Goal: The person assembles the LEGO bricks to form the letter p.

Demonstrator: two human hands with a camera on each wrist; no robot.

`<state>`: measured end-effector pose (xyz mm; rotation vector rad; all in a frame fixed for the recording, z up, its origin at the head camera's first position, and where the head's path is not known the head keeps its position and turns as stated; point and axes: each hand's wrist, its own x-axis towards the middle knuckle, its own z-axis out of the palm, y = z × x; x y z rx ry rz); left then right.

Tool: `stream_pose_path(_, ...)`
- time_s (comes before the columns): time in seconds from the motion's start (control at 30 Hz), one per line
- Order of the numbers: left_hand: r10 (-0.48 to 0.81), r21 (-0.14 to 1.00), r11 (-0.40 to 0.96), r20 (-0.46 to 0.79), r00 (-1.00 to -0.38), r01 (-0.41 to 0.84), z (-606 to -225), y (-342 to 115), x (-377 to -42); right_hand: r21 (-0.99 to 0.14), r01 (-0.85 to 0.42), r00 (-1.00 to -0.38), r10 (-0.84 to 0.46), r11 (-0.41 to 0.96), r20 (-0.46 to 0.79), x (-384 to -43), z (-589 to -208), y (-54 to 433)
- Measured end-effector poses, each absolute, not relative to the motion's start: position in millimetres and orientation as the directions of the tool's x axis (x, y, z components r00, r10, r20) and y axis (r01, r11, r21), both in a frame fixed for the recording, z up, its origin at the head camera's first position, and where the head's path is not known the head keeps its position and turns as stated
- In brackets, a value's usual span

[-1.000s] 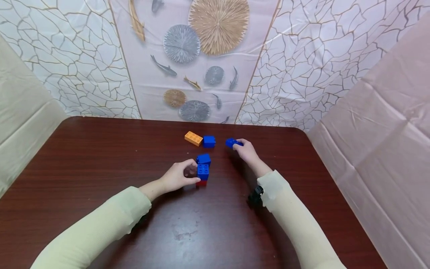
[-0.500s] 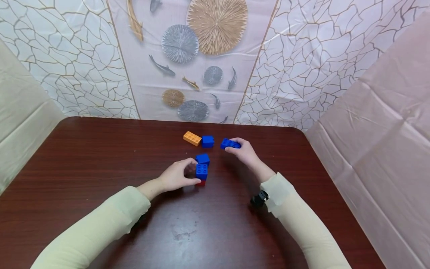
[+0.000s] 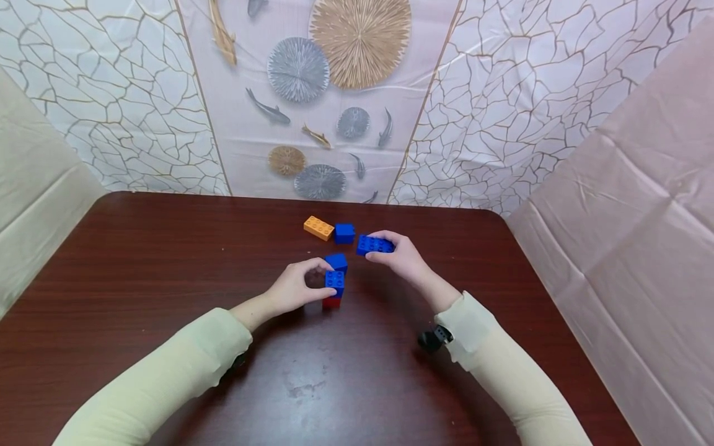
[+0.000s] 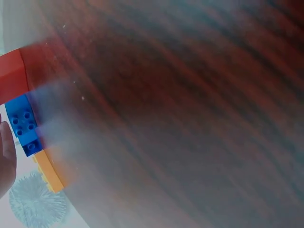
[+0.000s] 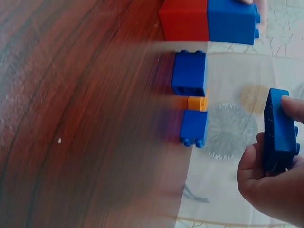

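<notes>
Right fingers (image 3: 393,237) carried their pinched blue brick (image 3: 370,244) leftward (left fingers (image 3: 319,293) grip a stack (image 3: 334,280)).

Table: a dark reddish-brown wood-grain tabletop (image 3: 139,279) with rounded far corners reflects light near its front, around a pale smudge (image 3: 305,390).
Back hanging: a pale pink central panel (image 3: 334,99) carries a large gold starburst disc (image 3: 359,40), a smaller gold disc (image 3: 287,161) and grey discs (image 3: 298,69).
Fish: grey fish (image 3: 268,106) and gold fish (image 3: 317,136) are printed among them.
Flanks: white crackle-patterned panels (image 3: 535,93) veined in gold and grey.
Sides: a cream cloth (image 3: 33,173) hangs at left, a creased pinkish cloth (image 3: 630,186) at right.
</notes>
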<state>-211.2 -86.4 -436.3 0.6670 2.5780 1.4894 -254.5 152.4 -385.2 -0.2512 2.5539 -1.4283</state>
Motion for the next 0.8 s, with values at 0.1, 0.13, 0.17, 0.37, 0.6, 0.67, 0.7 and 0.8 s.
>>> stream_pose_path(0.1, 0.406, 0.85, 0.419, 0.139, -0.903, 0.319, -437.1, -86.1, -211.6, -0.857, -0.08, -0.952, -0.294, 0.509, -0.086, -249.8, -382.7, 149.9)
stream_pose_path(0.13, 0.407, 0.85, 0.417, 0.142, -0.902, 0.322, -437.5, -86.2, -211.8, -0.857, -0.09, -0.948, -0.308, 0.507, -0.082, -248.5, -381.8, 148.8)
stream_pose_path(0.17, 0.409, 0.851, 0.414, 0.145, -0.901, 0.325, -437.6, -86.3, -211.9, -0.856, -0.098, -0.944, -0.32, 0.508, -0.082, -247.1, -380.8, 147.4)
stream_pose_path(0.37, 0.417, 0.859, 0.396, 0.146, -0.897, 0.323, -438.6, -87.0, -212.2, -0.847, -0.163, -0.919, -0.391, 0.505, -0.057, -240.4, -375.2, 138.9)
stream_pose_path(0.6, 0.427, 0.891, 0.339, 0.14, -0.893, 0.302, -442.1, -86.4, -214.8, -0.827, -0.239, -0.89, -0.455, 0.509, -0.022, -234.3, -374.7, 128.3)
stream_pose_path(0.67, 0.424, 0.893, 0.341, 0.133, -0.896, 0.294, -442.7, -86.2, -215.2, -0.818, -0.255, -0.881, -0.473, 0.516, -0.023, -233.6, -377.4, 126.1)
stream_pose_path(0.7, 0.423, 0.894, 0.342, 0.13, -0.897, 0.291, -442.9, -86.0, -215.4, -0.814, -0.259, -0.877, -0.48, 0.52, -0.028, -233.2, -378.7, 125.1)
stream_pose_path(0.8, 0.421, 0.897, 0.343, 0.12, -0.899, 0.28, -443.0, -85.6, -215.7, -0.796, -0.275, -0.867, -0.497, 0.539, -0.037, -232.6, -383.0, 122.9)
